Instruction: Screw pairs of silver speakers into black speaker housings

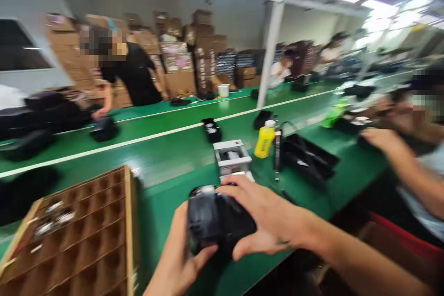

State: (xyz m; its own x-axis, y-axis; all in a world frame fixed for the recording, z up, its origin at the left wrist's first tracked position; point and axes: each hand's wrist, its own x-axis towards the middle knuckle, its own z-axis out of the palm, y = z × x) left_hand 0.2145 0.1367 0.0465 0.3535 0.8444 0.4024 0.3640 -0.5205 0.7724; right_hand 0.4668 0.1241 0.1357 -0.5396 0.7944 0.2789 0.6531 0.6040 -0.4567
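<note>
A black, rounded plastic housing is held over the near side of the green bench; its exact kind I cannot make out. My left hand grips its left side, with the thumb along the lower front. Across its top and right side lies my right hand, fingers on the upper edge and thumb curved round below. Just behind the housing stands a white-framed box-like holder. The picture is somewhat blurred by motion, and the fingers behind the housing are hidden.
At left lies a cardboard-divided wooden tray with a few shiny parts. A yellow bottle and an open black case stand ahead to the right. Beyond them runs a green conveyor. Co-workers sit at right and stand across the line.
</note>
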